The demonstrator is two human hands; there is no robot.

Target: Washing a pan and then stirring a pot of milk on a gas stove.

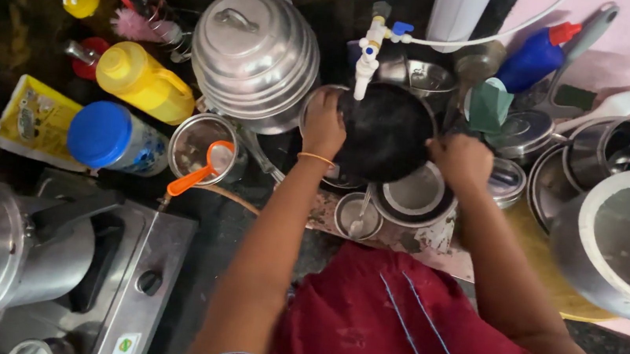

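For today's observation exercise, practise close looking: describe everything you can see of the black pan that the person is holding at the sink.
The black pan is round, dark and matt, with a thin paler rim. It is held over the sink under the white tap, above stacked steel dishes. The left hand grips its left rim and the right hand its right edge. No handle shows. Whether it is wet cannot be told.
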